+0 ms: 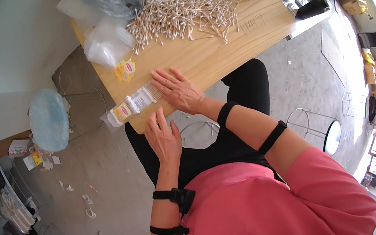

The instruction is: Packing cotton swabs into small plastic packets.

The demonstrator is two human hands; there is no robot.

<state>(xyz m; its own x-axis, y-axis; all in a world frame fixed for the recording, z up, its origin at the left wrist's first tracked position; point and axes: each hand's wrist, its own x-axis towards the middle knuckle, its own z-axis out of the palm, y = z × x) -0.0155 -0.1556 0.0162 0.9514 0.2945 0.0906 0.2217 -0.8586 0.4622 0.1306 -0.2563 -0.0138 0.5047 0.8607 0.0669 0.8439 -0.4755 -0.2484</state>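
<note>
My right hand point(178, 90) lies flat, fingers spread, on a row of cotton swabs in a clear packet point(133, 103) at the near corner of the wooden table point(217, 50). The packet has a yellow label at its left end and hangs slightly over the table edge. My left hand point(162, 138) is below the table edge, fingers straight and together, its fingertips touching the table's rim just under the packet. A large heap of loose cotton swabs point(186, 6) covers the far part of the table.
Clear plastic bags point(107, 42) and a small yellow label point(125, 70) lie at the table's left side. A stool with a blue cushion point(48, 120) stands left. A round stool point(331, 137) stands right. Paper scraps litter the grey floor.
</note>
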